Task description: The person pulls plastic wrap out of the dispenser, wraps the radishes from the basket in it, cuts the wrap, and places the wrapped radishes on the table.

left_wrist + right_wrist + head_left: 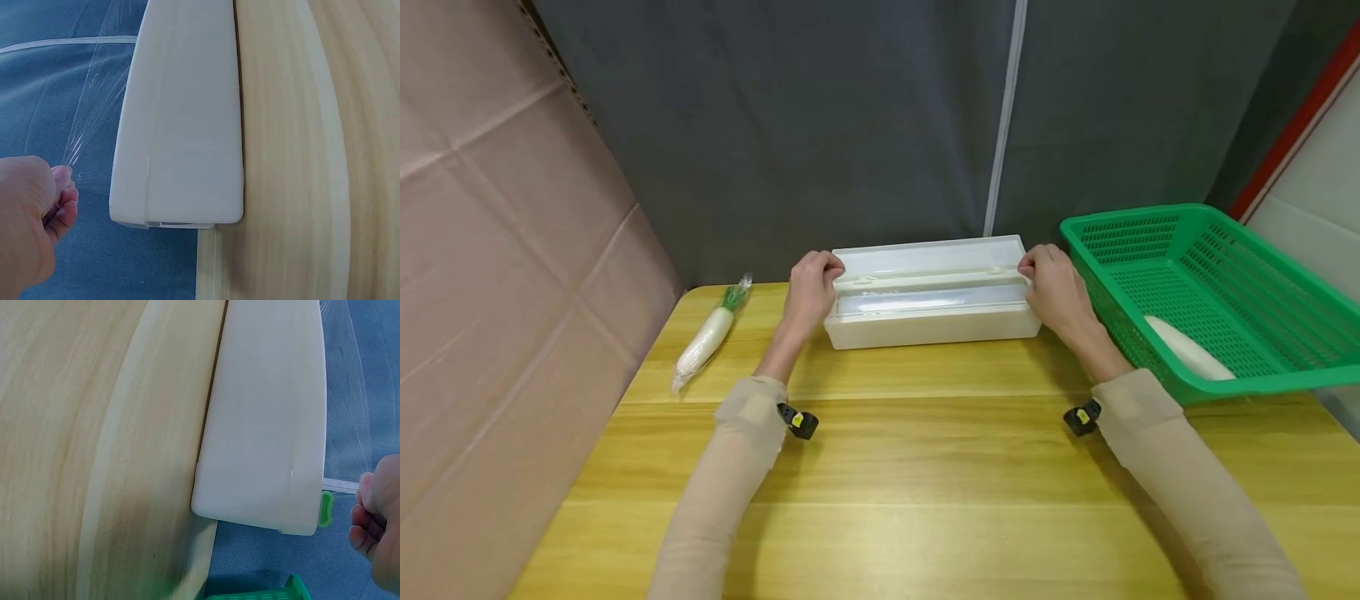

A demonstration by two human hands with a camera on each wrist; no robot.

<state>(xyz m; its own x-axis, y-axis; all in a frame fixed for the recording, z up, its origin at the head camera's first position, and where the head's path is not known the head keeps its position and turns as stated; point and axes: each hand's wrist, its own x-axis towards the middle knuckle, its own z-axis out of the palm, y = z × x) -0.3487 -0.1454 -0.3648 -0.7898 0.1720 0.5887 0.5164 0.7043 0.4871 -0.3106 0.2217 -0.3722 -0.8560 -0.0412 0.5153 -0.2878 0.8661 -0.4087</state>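
Where the left hand (809, 292) and right hand (1058, 293) are: centre of the frame, well apart, each clamped by thumb and curled fingers on clear cling film (87, 125).
White dispenser box (936, 327): centre, between the hands, lid tilted back.
Green basket (1120, 321): right edge, holding one daikon (1187, 348).
Film's look: glossy, gathered into creases near the fingers.

A beige-fabric-sleeved left forearm (718, 492) and a beige-fabric-sleeved right forearm (1187, 483) reach forward, well apart. The bare left hand (809, 290) pinches, thumb (61, 177) pressed to its curled fingers (64, 217), and the bare right hand (1058, 288) does likewise (nearly a mirror of its partner). Both hands are angled inward; the left wrist (779, 357) and right wrist (1102, 353) are uncovered.
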